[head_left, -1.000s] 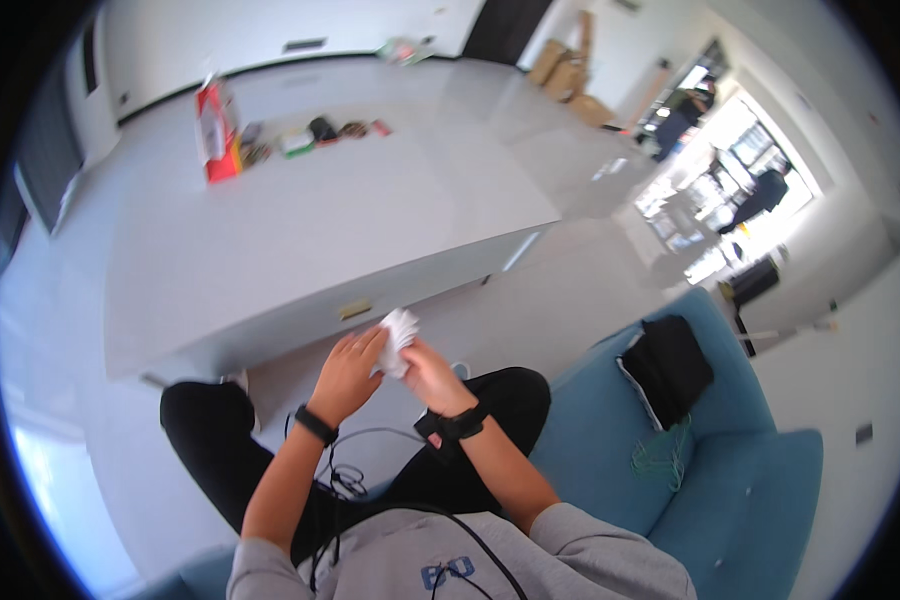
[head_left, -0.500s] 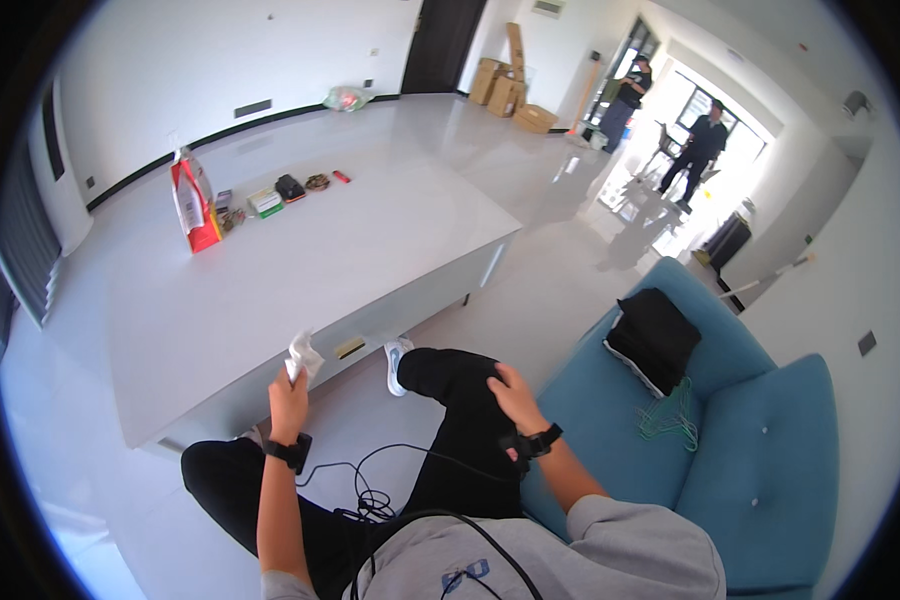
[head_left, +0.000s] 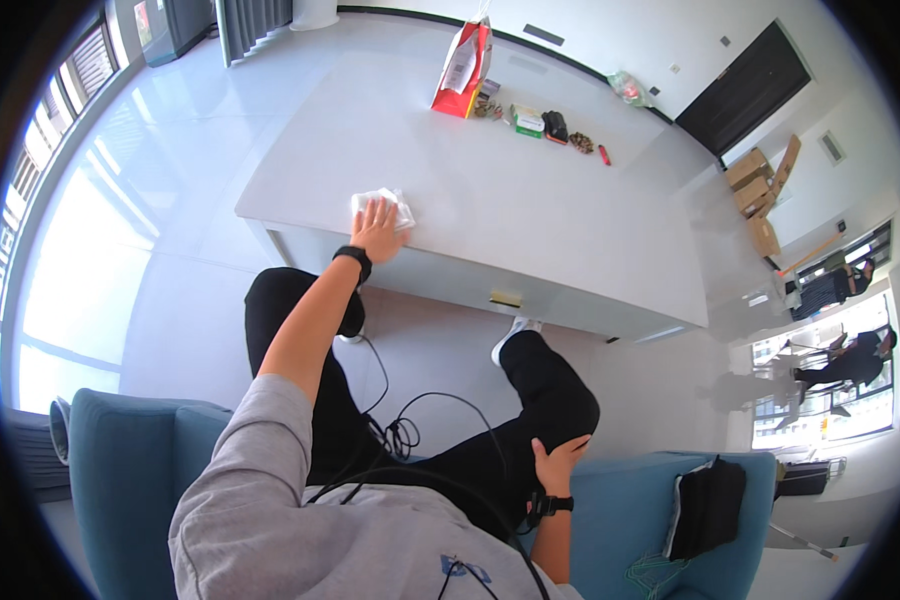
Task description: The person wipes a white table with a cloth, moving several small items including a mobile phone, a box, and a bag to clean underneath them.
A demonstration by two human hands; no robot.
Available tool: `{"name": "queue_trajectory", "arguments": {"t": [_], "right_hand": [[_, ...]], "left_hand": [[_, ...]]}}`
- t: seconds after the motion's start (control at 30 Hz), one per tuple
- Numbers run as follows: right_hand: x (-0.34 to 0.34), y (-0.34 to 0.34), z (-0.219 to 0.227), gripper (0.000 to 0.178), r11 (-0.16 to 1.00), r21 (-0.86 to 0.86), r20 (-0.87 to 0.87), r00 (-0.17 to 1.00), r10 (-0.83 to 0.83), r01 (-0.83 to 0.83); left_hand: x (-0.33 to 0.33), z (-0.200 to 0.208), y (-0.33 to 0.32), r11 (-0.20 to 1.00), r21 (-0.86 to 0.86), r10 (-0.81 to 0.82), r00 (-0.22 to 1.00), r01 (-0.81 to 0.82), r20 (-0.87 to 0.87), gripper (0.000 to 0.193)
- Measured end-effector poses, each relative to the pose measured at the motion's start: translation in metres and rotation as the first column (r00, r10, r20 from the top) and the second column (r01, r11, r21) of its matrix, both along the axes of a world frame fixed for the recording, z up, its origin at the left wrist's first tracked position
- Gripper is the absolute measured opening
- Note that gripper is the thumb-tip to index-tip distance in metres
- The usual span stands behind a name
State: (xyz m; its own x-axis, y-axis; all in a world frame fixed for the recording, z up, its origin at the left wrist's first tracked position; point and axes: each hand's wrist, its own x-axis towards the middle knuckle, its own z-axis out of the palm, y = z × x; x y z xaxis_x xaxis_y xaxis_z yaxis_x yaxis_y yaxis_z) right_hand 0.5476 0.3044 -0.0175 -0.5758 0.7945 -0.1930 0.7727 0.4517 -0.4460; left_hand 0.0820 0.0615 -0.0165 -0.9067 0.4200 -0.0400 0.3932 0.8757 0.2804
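Observation:
A crumpled white tissue (head_left: 398, 213) lies near the front left corner of the light grey table (head_left: 370, 130). On top of it, my left hand (head_left: 376, 234) presses flat with its fingers spread and stretched forward. My right hand (head_left: 558, 464) rests on my right knee, open, thumb apart from the fingers, holding nothing. Both wrists wear black bands.
At the table's far side stand a red and white bag (head_left: 462, 75), a green and white box (head_left: 527, 121), a black case (head_left: 555, 126) and a red object (head_left: 604, 155). A black cable (head_left: 398, 437) hangs between my legs. Behind me is a blue sofa (head_left: 610, 500) with folded dark cloth (head_left: 708, 508).
My left hand, earlier raised with the tissue gripped, is now lowered onto the tabletop with the tissue under it. The view has turned left. My right hand stays at the knee.

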Motion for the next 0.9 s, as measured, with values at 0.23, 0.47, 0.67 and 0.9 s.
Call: {"name": "queue_trajectory", "arguments": {"t": [0.23, 0.47, 0.67, 0.9], "right_hand": [[0.017, 0.013, -0.003, 0.119, 0.991, 0.013, 0.018, 0.991, -0.133, 0.133], [0.0, -0.003, 0.0, 0.116, 0.995, 0.085, 0.09, 0.994, -0.062, 0.054], [0.01, 0.003, -0.004, 0.115, 0.996, 0.092, 0.12, 0.992, -0.028, 0.017], [0.013, 0.006, 0.003, 0.116, 1.0, -0.012, 0.074, 0.997, 0.002, -0.001]], "left_hand": [[0.021, 0.014, 0.028, 0.993, -0.047, -0.114, 0.987, 0.109, -0.116, 0.11], [0.036, 0.011, 0.028, 0.993, -0.055, -0.102, 0.994, 0.099, -0.04, 0.118], [0.039, 0.009, 0.033, 0.981, -0.043, -0.192, 0.978, 0.189, -0.076, 0.117], [0.025, 0.007, 0.03, 0.971, -0.099, -0.229, 0.967, 0.218, -0.111, 0.119]]}}
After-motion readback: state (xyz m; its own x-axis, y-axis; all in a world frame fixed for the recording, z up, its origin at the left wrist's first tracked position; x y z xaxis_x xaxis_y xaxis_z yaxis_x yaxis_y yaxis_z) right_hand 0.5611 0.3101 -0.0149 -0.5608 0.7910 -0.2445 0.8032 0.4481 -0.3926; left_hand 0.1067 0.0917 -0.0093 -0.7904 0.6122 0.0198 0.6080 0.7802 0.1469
